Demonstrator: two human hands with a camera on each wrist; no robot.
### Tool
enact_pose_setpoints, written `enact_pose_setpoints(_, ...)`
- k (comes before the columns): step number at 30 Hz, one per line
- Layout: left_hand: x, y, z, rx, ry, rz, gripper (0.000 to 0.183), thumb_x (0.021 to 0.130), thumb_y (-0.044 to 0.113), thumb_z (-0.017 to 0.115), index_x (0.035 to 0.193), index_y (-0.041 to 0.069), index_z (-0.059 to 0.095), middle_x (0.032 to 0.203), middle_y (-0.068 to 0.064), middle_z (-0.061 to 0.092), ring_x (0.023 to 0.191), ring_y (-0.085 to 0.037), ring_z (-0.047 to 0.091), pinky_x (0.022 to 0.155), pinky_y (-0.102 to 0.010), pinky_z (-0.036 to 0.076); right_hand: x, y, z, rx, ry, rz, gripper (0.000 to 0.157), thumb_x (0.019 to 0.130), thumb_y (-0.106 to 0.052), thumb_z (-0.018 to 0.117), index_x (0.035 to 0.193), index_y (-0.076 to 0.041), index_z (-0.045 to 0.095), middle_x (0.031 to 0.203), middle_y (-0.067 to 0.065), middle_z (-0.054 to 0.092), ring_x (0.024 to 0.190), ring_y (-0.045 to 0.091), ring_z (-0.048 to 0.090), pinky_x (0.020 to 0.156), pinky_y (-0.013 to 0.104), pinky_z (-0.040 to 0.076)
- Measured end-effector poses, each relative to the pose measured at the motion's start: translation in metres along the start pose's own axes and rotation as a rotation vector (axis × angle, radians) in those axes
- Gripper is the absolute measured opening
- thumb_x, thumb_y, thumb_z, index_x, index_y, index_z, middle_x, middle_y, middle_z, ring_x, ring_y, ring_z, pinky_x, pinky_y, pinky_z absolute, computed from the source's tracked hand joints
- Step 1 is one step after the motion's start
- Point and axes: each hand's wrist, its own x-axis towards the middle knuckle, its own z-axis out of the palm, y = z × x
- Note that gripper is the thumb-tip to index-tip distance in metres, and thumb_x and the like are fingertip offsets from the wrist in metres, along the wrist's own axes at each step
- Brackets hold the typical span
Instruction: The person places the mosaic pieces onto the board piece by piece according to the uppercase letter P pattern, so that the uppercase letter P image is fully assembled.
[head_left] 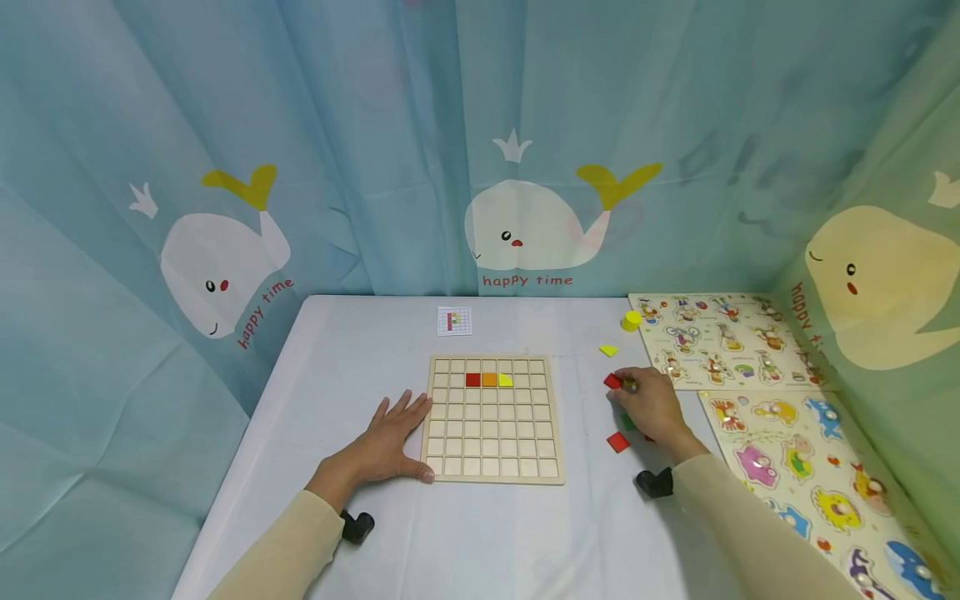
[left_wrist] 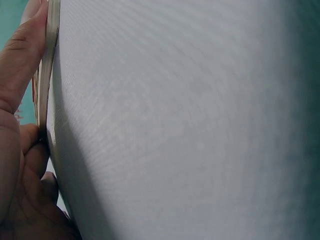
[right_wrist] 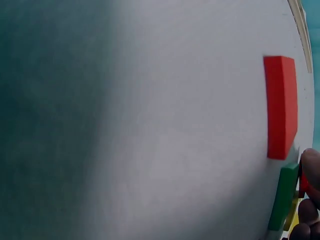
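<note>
A wooden grid board [head_left: 557, 433] lies mid-table. In one of its upper rows sit a red square tile [head_left: 473, 380], an orange square tile [head_left: 489, 380] and a yellow quarter-round tile [head_left: 506, 381]. My left hand [head_left: 386, 442] rests spread along the board's left side, thumb at its lower corner. Right of the board, my right hand [head_left: 654, 406] pinches a small red tile [head_left: 612, 381] between thumb and fingers. Below that hand lies another red tile [head_left: 618, 442]. A green tile [head_left: 627, 422] is partly hidden under the palm, and shows beside the thumb in the right wrist view.
A small pattern card [head_left: 454, 321] lies behind the board. A yellow triangular tile [head_left: 608, 351] and yellow round pieces [head_left: 631, 321] are at the back right. Two picture puzzle boards [head_left: 720, 337] line the right edge. Whale-print curtains [head_left: 420, 125] surround the table.
</note>
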Motion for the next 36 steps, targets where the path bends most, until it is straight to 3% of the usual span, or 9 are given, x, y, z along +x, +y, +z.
enact_pose_setpoints(8,0.001,-0.001,0.001,0.010,0.005,0.003,0.128,0.069,0.056,0.094,0.168,0.010,0.027,0.176,-0.005,0.023,0.166,-0.029,0.004,0.135,-0.051,-0.004,0.000,-0.004,0.004,-0.076,0.028,-0.039,0.037,0.099,-0.013,0.070,0.134,0.000,0.069,0.127,0.027,0.063,0.114,0.042,0.052,0.101,0.060,0.047)
enact_pose_setpoints(16,0.002,-0.001,0.002,0.020,0.012,-0.007,0.128,0.068,0.055,0.095,0.168,0.011,0.028,0.176,-0.004,0.024,0.166,-0.028,0.005,0.135,-0.050,-0.005,-0.003,-0.004,0.005,-0.128,0.064,-0.082,0.038,0.098,-0.015,0.072,0.132,0.002,0.070,0.125,0.028,0.064,0.115,0.045,0.055,0.100,0.060,0.048)
enact_pose_setpoints(23,0.002,0.000,0.002,0.019,0.009,-0.010,0.128,0.068,0.054,0.095,0.168,0.011,0.028,0.176,-0.004,0.024,0.166,-0.027,0.005,0.135,-0.050,-0.005,-0.008,-0.005,0.008,-0.035,-0.011,-0.167,0.031,0.095,-0.010,0.075,0.126,-0.007,0.077,0.121,0.019,0.067,0.106,0.034,0.052,0.081,0.041,0.045)
enact_pose_setpoints(25,0.002,0.000,0.001,0.016,0.007,-0.008,0.128,0.068,0.054,0.095,0.168,0.011,0.028,0.176,-0.005,0.024,0.166,-0.028,0.004,0.135,-0.050,-0.005,-0.009,-0.006,0.009,0.008,-0.043,-0.154,0.037,0.095,-0.011,0.075,0.132,-0.006,0.073,0.124,0.020,0.066,0.107,0.033,0.053,0.085,0.041,0.048)
enact_pose_setpoints(30,0.002,-0.001,0.001,0.013,0.001,-0.004,0.128,0.069,0.055,0.095,0.168,0.011,0.026,0.176,-0.004,0.022,0.166,-0.028,0.004,0.135,-0.050,-0.005,-0.010,-0.004,0.008,0.084,-0.088,-0.072,0.050,0.098,-0.013,0.074,0.145,-0.003,0.062,0.136,0.023,0.060,0.118,0.038,0.054,0.105,0.055,0.051)
enact_pose_setpoints(36,0.001,-0.002,0.002,0.006,0.007,-0.002,0.129,0.068,0.056,0.095,0.168,0.011,0.027,0.176,-0.005,0.023,0.166,-0.028,0.004,0.135,-0.051,-0.006,-0.008,-0.003,0.011,0.082,-0.082,-0.075,0.044,0.096,-0.012,0.075,0.138,-0.001,0.067,0.135,0.024,0.062,0.120,0.039,0.056,0.106,0.056,0.052)
